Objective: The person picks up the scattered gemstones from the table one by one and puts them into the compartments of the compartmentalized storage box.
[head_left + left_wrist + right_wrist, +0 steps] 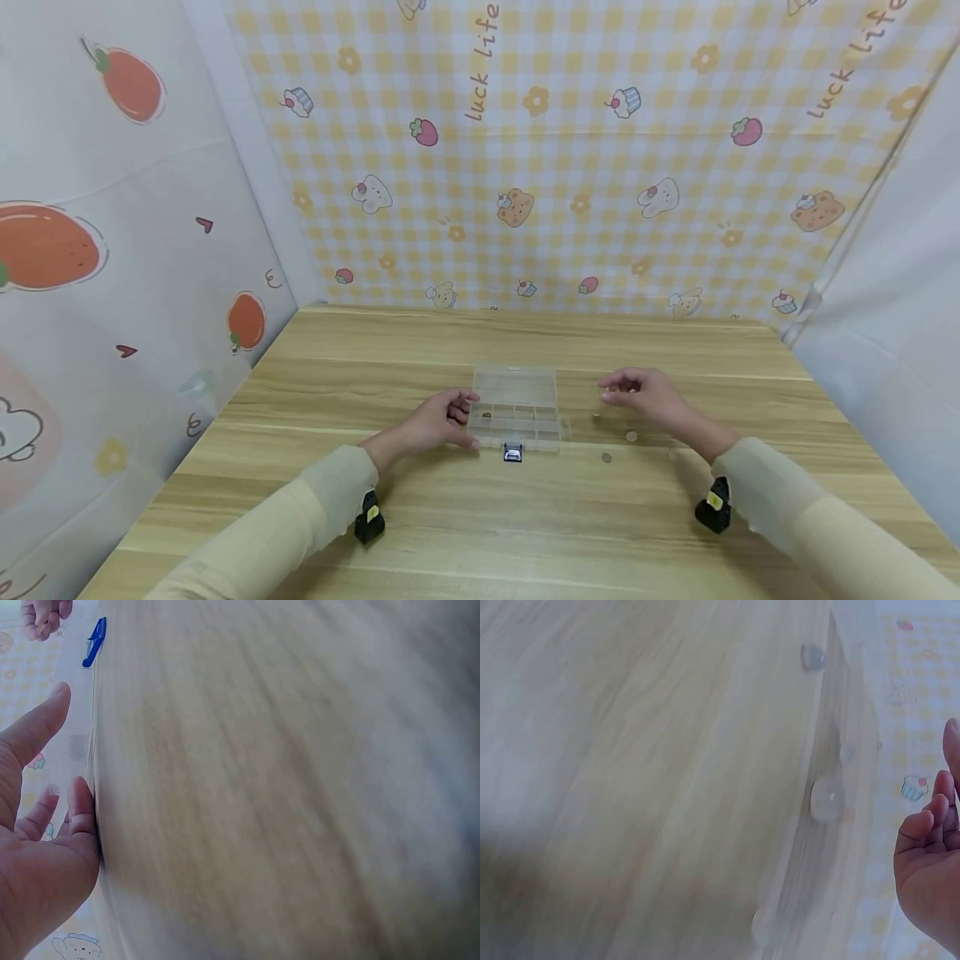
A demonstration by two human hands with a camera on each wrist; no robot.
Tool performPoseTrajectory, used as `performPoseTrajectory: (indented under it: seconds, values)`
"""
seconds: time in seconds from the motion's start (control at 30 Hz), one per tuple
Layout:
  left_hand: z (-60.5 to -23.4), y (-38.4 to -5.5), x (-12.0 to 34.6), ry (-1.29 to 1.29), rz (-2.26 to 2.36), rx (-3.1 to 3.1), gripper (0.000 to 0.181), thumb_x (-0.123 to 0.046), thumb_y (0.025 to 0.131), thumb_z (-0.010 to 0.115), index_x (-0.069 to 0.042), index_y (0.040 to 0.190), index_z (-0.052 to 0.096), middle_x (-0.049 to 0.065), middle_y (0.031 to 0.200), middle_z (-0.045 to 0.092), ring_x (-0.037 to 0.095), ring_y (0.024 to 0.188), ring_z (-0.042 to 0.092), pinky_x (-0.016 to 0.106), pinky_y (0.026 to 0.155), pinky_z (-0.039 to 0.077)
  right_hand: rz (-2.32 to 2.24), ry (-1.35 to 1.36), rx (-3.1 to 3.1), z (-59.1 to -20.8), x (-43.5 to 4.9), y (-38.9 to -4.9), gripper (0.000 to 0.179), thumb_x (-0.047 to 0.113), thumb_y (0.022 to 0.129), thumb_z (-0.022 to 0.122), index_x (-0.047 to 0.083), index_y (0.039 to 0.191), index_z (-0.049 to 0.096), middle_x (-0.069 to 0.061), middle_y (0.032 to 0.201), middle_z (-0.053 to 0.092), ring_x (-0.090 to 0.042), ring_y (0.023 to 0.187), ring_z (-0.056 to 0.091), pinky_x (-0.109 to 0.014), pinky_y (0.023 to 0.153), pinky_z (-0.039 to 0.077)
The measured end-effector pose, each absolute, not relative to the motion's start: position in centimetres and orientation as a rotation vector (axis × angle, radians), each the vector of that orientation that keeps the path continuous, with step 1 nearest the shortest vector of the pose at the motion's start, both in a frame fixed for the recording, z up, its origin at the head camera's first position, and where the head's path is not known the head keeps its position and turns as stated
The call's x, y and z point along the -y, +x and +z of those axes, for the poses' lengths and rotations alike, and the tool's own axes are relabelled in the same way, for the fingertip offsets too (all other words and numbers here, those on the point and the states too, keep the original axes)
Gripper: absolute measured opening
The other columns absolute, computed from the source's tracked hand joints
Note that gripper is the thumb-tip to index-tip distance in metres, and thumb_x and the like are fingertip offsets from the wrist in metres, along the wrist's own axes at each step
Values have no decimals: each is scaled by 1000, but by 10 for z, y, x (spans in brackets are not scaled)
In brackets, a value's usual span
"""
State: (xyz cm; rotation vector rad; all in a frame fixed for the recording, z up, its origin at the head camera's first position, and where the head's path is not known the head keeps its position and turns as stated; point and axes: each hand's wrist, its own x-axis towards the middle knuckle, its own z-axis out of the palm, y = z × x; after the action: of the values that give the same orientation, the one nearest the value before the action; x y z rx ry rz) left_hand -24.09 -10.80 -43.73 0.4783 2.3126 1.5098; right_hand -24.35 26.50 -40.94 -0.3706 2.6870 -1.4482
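A clear plastic compartment box (525,422) lies on the table with its lid (515,386) laid back and a blue clasp (94,643) at its front. My left hand (442,419) holds the box's left end, thumb at the near corner and fingers farther back. One small round piece (487,415) sits in a left rear compartment. To the right of the box, my right hand (637,393) is raised above the table, thumb and fingertips brought together on what looks like a small coin, mostly hidden by the fingers.
Several small coin-like discs (631,436) lie on the wooden table (480,517) to the right of the box, below the right hand. A patterned cloth (555,167) hangs behind the table's back edge, and another (150,275) hangs at the left.
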Motion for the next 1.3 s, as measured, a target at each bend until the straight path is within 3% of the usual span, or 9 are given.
performPoseTrajectory:
  seconds: [0.73, 1.3]
  values:
    - [-437, -240, 109, 480, 1523, -2298, 74, -2, 68, 87, -2, 133, 52, 12, 115, 51, 25, 100, 50, 36, 86, 45, -1523, -536, -2572, -405, -202, -250, 21, 13, 87, 74, 1, 103, 70, -6, 91, 62, -21, 82, 52, -25, 65, 45]
    - [-437, -241, 109, 482, 1486, -2340, 72, -4, 69, 87, -2, 131, 52, 11, 112, 52, 23, 98, 50, 36, 88, 45, -1427, -676, -2505, -406, -156, -262, 15, 12, 86, 74, 4, 100, 72, -3, 87, 63, -19, 75, 49, -26, 63, 43]
